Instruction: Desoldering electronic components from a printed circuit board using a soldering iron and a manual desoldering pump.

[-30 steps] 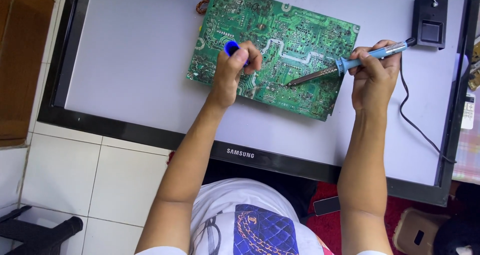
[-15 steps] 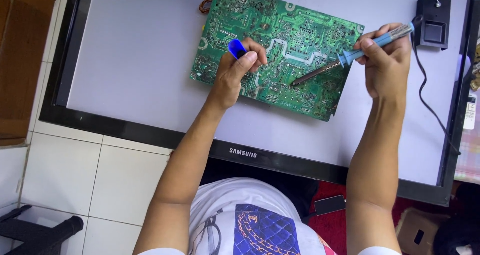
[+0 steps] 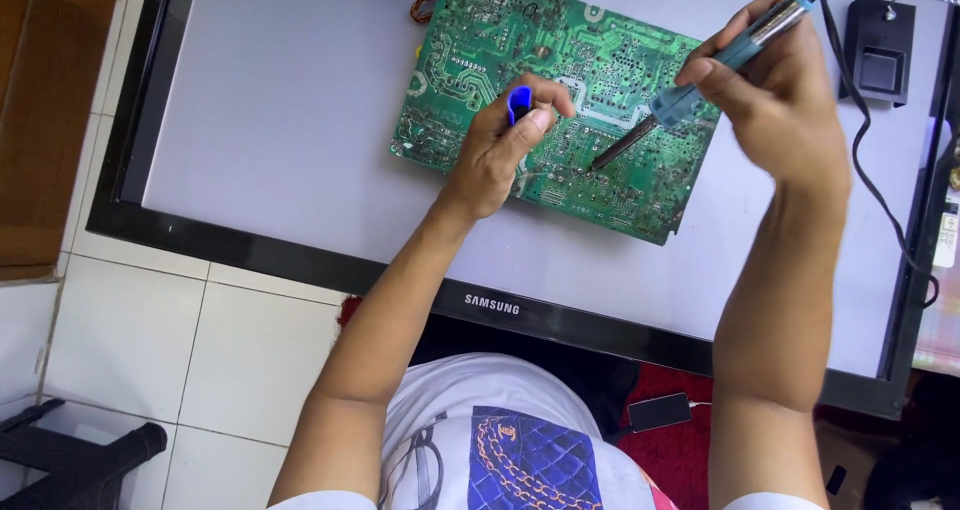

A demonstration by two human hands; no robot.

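The right hand (image 3: 775, 100) is closed around the blue handle of one soldering iron (image 3: 700, 85), gripped like a pen. Against the view a second ago the hand has risen and tipped the handle steeper, while the dark tip still points down at the lower middle of the board (image 3: 560, 90); whether it touches the copper cannot be told. I judge the joint is still being worked, the iron only re-angled.

The left hand (image 3: 505, 150) is curled, thumb and forefinger pinched on one small blue tool (image 3: 520, 102), its heel resting on the board's near edge. It has hardly moved over the second. A thin bright wire seems to run from under this hand toward the iron's tip, too fine to be sure.

There is one green board, lying solder side up at a slant on the upper middle of the panel (image 3: 260, 140), a pale flat screen with a black frame that serves as the work surface. One black cord (image 3: 870, 160) runs from the iron down the panel's right side. One black stand (image 3: 878, 60) with a coil sits at the top right corner. One phone (image 3: 657, 411) lies below the near edge.
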